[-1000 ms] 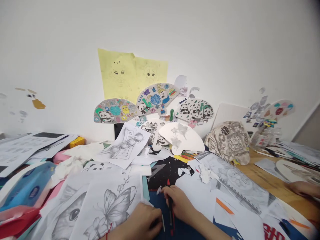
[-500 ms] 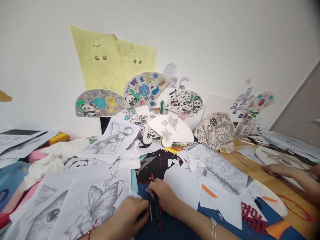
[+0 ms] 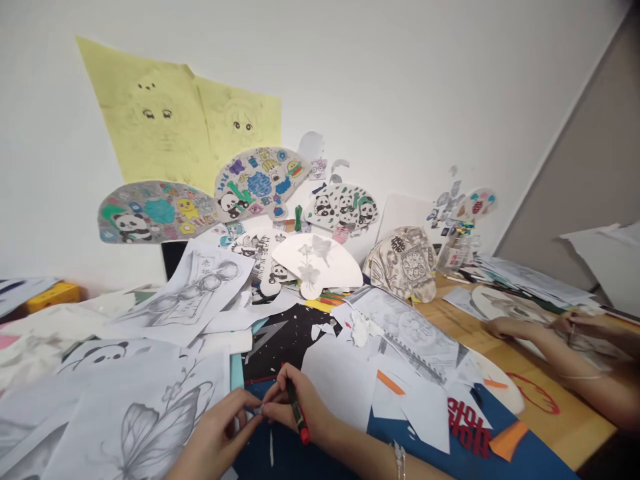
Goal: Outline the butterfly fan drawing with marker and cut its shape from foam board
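Observation:
In the head view, my right hand is closed around a slim black pen-like tool with red ends, which slants with its lower red end toward me. My left hand is closed in a pinch on a small whitish paper scrap. The fingertips of both hands meet at this scrap, and its exact shape is partly hidden. Below them lies a dark blue mat with a thin white strip on it. Beside my left hand is a butterfly drawing.
Cut white papers, orange scraps and red cut-out characters lie to the right. Decorated fans stand along the wall. At far right, another person's hands rest over a drawing. A black sheet carries white bits.
My hands have come together, with the left now pinching a paper scrap. The tool has tilted in my right hand. The view has turned to the right.

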The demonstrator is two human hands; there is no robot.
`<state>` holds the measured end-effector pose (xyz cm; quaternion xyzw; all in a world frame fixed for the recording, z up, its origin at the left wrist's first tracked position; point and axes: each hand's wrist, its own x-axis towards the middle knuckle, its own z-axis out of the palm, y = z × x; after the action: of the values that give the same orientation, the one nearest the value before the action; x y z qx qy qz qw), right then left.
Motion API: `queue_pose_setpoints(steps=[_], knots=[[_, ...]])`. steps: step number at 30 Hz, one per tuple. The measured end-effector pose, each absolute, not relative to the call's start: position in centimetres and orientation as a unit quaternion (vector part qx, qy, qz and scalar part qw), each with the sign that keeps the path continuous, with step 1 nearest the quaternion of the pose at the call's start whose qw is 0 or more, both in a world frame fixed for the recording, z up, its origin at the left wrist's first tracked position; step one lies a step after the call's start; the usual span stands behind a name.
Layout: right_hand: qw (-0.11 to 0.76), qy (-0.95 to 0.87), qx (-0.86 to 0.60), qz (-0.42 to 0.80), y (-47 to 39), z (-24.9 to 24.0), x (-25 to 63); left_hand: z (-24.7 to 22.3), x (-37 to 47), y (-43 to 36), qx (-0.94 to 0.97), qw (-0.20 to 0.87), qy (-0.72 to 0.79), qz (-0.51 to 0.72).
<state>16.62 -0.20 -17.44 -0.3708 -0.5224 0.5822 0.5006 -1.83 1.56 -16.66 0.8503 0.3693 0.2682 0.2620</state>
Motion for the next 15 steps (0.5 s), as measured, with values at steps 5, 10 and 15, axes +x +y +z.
queue_pose_setpoints(steps=[5, 10, 15], knots=[[0.501, -0.517, -0.376, 0.583, -0.6, -16.6, 16.6, -16.6, -2.0, 1.7, 0.862, 0.262, 0.315, 0.298], [0.498, -0.508, -0.36, 0.603, -0.4, -17.0, 16.5, -16.7, -2.2, 1.7, 0.882, 0.218, 0.288, 0.302], [0.498, -0.527, -0.32, 0.61, 0.0, -18.2, 16.5, -17.3, -2.2, 1.9, 0.899, 0.161, 0.264, 0.311]])
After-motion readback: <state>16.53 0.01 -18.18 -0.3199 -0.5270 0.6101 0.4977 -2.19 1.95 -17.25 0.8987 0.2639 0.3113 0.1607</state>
